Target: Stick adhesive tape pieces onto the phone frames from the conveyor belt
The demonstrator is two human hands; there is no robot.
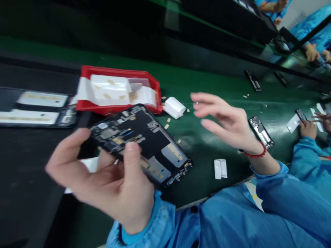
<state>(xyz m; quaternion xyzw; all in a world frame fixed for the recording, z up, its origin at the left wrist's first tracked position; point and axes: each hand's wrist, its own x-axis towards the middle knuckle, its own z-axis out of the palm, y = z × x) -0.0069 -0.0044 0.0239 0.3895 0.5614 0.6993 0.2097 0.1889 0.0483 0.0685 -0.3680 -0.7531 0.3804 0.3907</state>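
Note:
My left hand (103, 179) grips an opened phone body (144, 141), black, with its circuit parts and gold patches facing up; the thumb presses on its near edge. My right hand (227, 120) hovers empty above the green belt (207, 86), fingers spread, a red cord at the wrist. It is to the right of the phone and apart from it. A small white block (174, 107) lies on the belt between the red tray (117, 90) and my right hand.
The red tray holds white film strips. Two phones (36, 108) lie on a black mat at left. Another phone frame (260, 131) and a white tab (220, 169) rest on the belt. Other people's hands (309, 128) in blue sleeves work at right and far back.

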